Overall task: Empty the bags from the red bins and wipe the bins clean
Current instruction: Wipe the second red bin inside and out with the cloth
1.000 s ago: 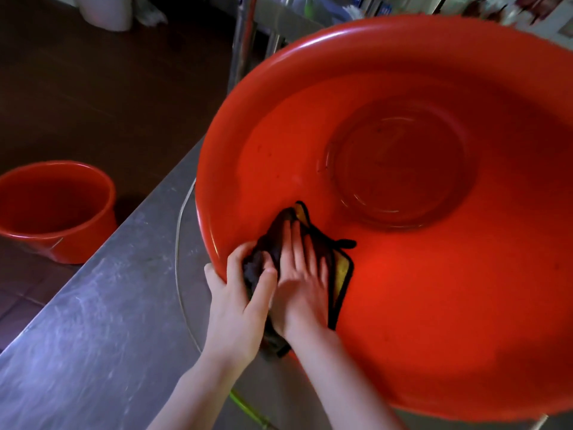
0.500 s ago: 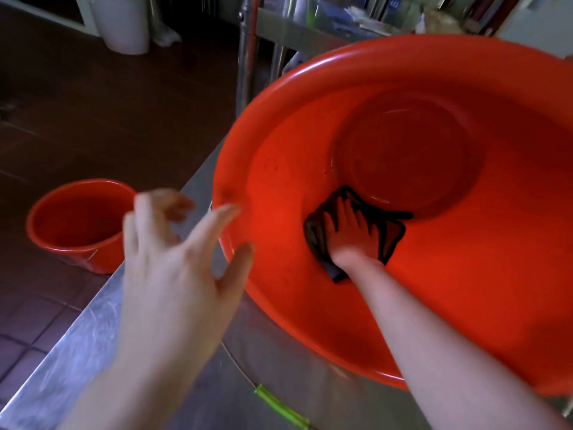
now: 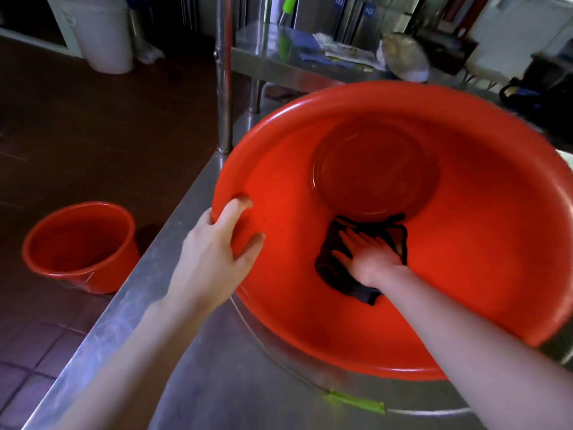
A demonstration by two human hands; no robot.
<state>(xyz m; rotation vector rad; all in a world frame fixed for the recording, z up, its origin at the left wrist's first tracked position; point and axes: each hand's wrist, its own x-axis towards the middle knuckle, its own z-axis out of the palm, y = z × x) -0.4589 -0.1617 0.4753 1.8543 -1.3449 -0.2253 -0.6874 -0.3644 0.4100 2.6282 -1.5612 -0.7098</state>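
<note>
Surface (image 3: 198,380): steel, runs from lower left to centre right of frame, scuffed, green tape strip (image 3: 353,402) at lower centre.
Floor (image 3: 77,135): dark red-brown tile, left of frame.
Basin (image 3: 480,274): big red one on the surface, centre right, tipped so its inside faces the camera, no bag in it, round base ring shows upper centre of its inside.
Bucket (image 3: 82,246): smaller red one standing upright on the floor, lower left, well apart from the basin, inside looks bare.
Left hand (image 3: 214,256): clamped on the basin's left rim, thumb inside the wall, fingers curled over the edge and outside.
Right hand (image 3: 370,259): flat, fingers spread, palm pressing the cloth to the basin's inner wall just below the base ring.
Cloth (image 3: 335,274): dark, crumpled, yellow patch at its right edge, pinned under the right hand.
Post (image 3: 224,72): steel upright, upper centre, behind the basin's left rim.
Shelf (image 3: 279,66): steel, top centre, cluttered with blurred items.
White bin (image 3: 102,32): upper left, on the floor.
</note>
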